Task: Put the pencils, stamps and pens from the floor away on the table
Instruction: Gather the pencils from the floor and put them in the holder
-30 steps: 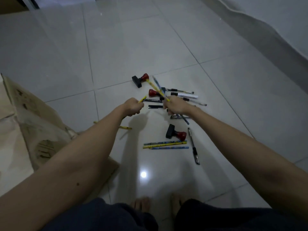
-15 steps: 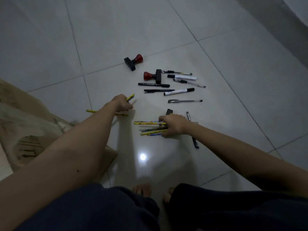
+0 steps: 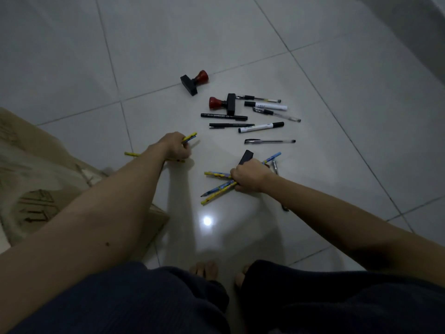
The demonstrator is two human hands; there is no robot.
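Since a moment ago the right hand (image 3: 250, 178) has gathered the pencils (image 3: 218, 189) into a closed grip; the left hand (image 3: 177, 147) grips one yellow pencil (image 3: 189, 138). Pens (image 3: 261, 127) and stamps (image 3: 193, 81) remain on the floor (image 3: 240, 39) (no bench visible), so mostly undone.

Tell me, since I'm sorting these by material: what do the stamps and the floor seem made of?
The two stamps look like plastic: glossy red knobs on matte black moulded bases, though rubber or wood can't be excluded. The floor seems glazed ceramic tile, given grout lines and a sharp lamp reflection.
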